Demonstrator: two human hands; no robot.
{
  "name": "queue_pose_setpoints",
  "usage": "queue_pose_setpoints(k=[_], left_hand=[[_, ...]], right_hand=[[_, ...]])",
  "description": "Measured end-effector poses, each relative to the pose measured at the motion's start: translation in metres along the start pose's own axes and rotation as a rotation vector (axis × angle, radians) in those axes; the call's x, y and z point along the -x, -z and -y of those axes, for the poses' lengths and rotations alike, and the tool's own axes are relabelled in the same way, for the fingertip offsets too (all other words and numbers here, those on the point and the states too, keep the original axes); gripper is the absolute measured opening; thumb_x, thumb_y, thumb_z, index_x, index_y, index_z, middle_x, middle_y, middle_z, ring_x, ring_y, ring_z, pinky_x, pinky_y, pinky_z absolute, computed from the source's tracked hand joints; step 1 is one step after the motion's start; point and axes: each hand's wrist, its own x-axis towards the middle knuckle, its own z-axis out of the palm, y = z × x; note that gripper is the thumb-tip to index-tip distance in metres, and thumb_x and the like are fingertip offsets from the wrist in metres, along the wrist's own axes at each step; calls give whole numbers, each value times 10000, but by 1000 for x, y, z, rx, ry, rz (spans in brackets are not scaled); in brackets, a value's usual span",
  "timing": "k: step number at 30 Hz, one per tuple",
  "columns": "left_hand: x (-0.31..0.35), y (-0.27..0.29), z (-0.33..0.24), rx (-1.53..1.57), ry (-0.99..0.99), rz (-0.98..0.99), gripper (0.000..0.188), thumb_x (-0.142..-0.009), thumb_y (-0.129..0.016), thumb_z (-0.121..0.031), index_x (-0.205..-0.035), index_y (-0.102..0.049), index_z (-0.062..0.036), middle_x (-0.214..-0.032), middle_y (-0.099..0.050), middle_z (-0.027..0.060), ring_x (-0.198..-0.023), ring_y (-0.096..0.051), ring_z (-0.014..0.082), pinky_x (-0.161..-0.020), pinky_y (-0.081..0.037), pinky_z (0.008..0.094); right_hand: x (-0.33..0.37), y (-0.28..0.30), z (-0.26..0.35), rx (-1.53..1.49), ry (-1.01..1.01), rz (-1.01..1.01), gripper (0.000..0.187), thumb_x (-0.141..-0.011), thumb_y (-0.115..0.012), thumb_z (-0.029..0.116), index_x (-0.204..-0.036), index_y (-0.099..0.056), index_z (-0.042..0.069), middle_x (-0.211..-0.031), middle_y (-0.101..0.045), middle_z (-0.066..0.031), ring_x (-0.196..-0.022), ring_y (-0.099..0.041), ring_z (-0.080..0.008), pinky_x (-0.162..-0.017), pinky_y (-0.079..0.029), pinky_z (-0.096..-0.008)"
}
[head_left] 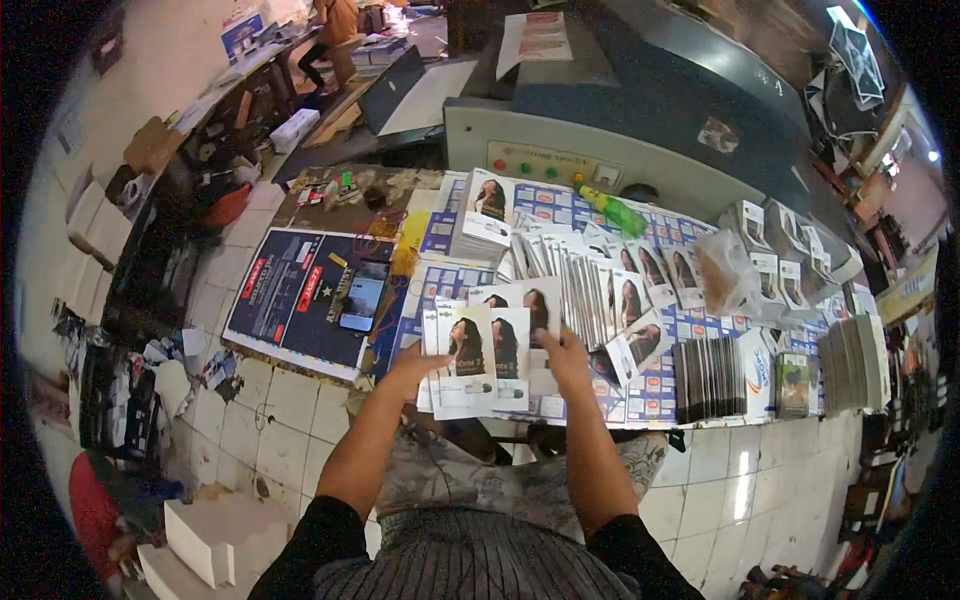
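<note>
My left hand [412, 368] grips a fanned set of white printed leaflets [462, 395] by its left edge, thumb on top. Each leaflet carries a picture of a long-haired person. On the other side, my right hand [566, 360] pinches a similar leaflet [541, 300] that partly overlaps the set; its lower part is hard to make out. Just beyond my hands rises a neat stack of the same leaflets [487, 205]. To its right, a long leaning row of leaflets [570, 265] spreads over the table.
A phone [362, 298] lies on a dark printed sheet [285, 290] at left. Beyond the row are a green bottle [618, 214] and a clear plastic bag [725, 262]. Dark-edged bundles [710, 382] and a tall stack [852, 365] line the right. A large machine [640, 178] borders the far side.
</note>
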Motion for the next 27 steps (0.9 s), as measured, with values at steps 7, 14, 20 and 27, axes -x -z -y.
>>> queue_pose_setpoints(k=[7, 14, 20, 27], left_hand=[[12, -19, -8, -7, -21, -41, 424, -867, -693, -28, -1275, -580, -54, -1099, -686, 69, -930, -678, 180, -762, -553, 341], [5, -2, 4, -34, -32, -14, 533, -860, -734, -96, -1352, -529, -76, -1108, -698, 84, -979, -685, 215, -816, -576, 399], [18, -31, -13, 137, 22, -180, 747, -911, -685, -492, -1430, -415, -28, -1229, -627, 143, -1029, -665, 231, -821, -586, 415], [22, -41, -15, -301, -232, -242, 785, -733, -874, -146, -1386, -462, -6, -1244, -631, 129, -1120, -617, 205, -891, -532, 336]], right_hand=[[-23, 52, 44, -325, 429, -311, 252, -973, -627, 179, -1117, -637, -28, -941, -704, -139, -779, -683, -219, -684, -544, -335], [0, -35, -10, 325, 206, 54, 563, -869, -737, 382, -1288, -570, 45, -1106, -633, -147, -1002, -614, -297, -846, -502, -437], [25, -98, -70, 758, 366, -105, 842, -796, -686, 610, -1460, -462, 143, -1515, -367, -253, -1411, -289, -461, -1100, -242, -650], [15, -72, -23, 549, 312, -134, 857, -730, -822, 435, -1405, -448, 61, -1394, -496, -232, -1272, -486, -367, -1048, -379, -543]])
